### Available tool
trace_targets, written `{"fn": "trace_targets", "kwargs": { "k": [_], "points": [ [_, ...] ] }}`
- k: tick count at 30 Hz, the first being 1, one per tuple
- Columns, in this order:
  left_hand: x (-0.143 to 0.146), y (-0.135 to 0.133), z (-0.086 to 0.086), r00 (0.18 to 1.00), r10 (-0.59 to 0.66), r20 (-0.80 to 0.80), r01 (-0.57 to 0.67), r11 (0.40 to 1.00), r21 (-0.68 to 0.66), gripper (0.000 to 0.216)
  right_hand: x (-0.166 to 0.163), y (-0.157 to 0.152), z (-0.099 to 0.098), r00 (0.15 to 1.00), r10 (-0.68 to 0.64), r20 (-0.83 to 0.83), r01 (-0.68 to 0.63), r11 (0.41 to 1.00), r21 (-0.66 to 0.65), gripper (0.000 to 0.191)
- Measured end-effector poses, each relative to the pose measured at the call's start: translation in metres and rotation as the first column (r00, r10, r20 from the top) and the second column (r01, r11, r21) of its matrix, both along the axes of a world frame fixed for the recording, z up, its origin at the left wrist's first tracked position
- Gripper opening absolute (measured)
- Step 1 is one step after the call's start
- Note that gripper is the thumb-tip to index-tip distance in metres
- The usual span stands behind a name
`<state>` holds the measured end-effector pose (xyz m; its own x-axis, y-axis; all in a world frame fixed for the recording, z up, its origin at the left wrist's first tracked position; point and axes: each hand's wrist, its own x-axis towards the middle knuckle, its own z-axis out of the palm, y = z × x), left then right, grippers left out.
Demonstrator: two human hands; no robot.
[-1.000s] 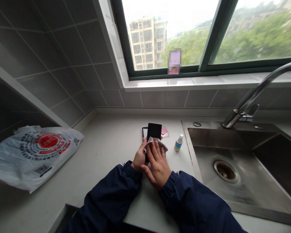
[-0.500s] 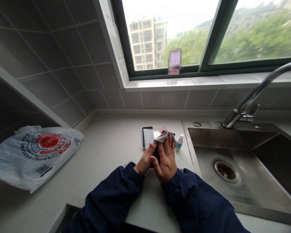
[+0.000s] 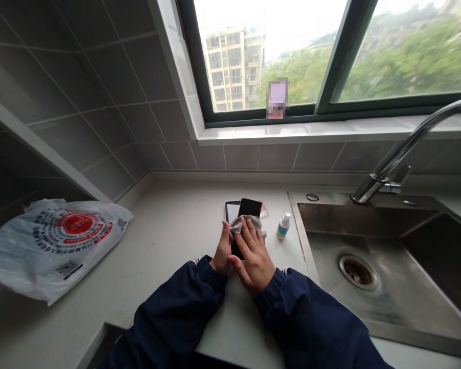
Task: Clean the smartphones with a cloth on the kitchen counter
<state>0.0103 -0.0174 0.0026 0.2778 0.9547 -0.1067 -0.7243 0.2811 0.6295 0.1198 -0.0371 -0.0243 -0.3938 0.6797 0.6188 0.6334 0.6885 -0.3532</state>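
Observation:
A black smartphone (image 3: 250, 207) is held over the counter in my left hand (image 3: 223, 253), which is closed along its left edge with the thumb up. Across its screen lies a crumpled grey cloth (image 3: 238, 224). My right hand (image 3: 255, 261) presses that cloth against the glass, its fingers stretched over it. Behind the held phone, a second phone-like slab (image 3: 231, 209) with a dark edge and pale face lies on the counter, partly covered. The edge of a clear, pinkish case (image 3: 264, 209) shows to the right. A small white spray bottle (image 3: 283, 225) stands upright beside my right hand.
To the right is a steel sink (image 3: 369, 302) with a chrome faucet (image 3: 384, 164). A white plastic bag (image 3: 23, 261) with red and black print lies on the counter (image 3: 169, 230) at left. A window (image 3: 269, 61) is behind.
The cloth and my right hand have slid down the phone toward me, uncovering its top end. The held phone has shifted left, now covering more of the pale-faced slab.

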Motion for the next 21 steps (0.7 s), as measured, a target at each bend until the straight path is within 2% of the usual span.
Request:
{"fn": "trace_targets", "kwargs": {
  "k": [3,8,17,21],
  "points": [
    [-0.002,0.003,0.002,0.998,0.055,0.019,-0.054,0.998,-0.032,0.062,-0.001,-0.001,0.0,0.999,0.023,0.036,-0.023,1.0,-0.008,0.064],
    [-0.004,0.007,0.009,0.995,0.083,0.064,-0.084,0.996,0.016,0.065,-0.003,-0.004,0.003,0.993,0.081,0.083,-0.079,0.997,-0.027,0.05],
    [-0.018,0.01,0.018,0.995,0.053,0.088,-0.054,0.999,0.005,0.075,-0.004,-0.002,-0.003,0.99,0.134,0.035,-0.137,0.983,0.118,0.036],
    [-0.021,0.014,0.02,0.99,0.089,0.11,-0.09,0.996,0.005,0.079,-0.003,0.0,-0.007,0.993,0.118,-0.021,-0.113,0.983,0.146,0.034]
  ]
}}
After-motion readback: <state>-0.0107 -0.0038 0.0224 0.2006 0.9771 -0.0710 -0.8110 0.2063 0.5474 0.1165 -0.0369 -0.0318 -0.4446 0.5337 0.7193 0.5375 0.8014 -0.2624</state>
